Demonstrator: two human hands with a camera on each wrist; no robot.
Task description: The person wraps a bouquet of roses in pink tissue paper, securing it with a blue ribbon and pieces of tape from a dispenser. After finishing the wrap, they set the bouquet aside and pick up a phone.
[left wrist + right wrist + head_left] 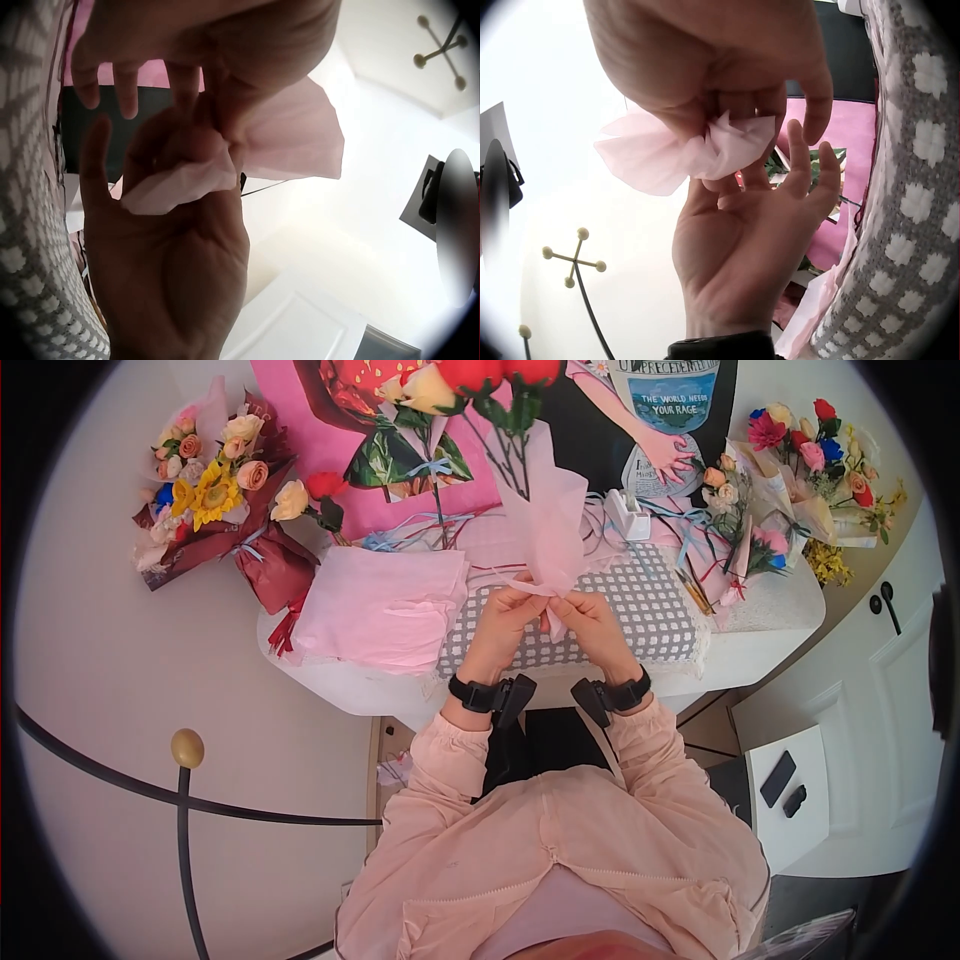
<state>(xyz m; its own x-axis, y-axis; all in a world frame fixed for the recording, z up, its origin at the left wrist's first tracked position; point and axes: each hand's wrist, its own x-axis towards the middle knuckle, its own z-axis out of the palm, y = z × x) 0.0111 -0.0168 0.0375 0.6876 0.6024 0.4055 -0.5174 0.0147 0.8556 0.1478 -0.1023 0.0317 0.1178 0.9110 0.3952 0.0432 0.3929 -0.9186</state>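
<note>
A bouquet of red roses (535,372) with green leaves stands upright in a sheet of pale pink wrapping paper (552,510). My left hand (508,622) pinches the gathered paper low down between thumb and fingers. Beside it, my right hand (592,624) pinches the same gather, thumbs close together. Seen in the right wrist view, the paper (649,157) bunches into folds and flares out past the fingers. In the left wrist view a twisted paper end (184,184) sticks out across the right palm. The stem ends are hidden by paper and hands.
Left of the hands lies a stack of pink paper sheets (375,605). A grey-and-white checked cloth (640,610) covers the table's middle. Wrapped bouquets stand at the left (265,565) and right (790,510). Ribbons (395,535) and a white box (628,518) lie behind.
</note>
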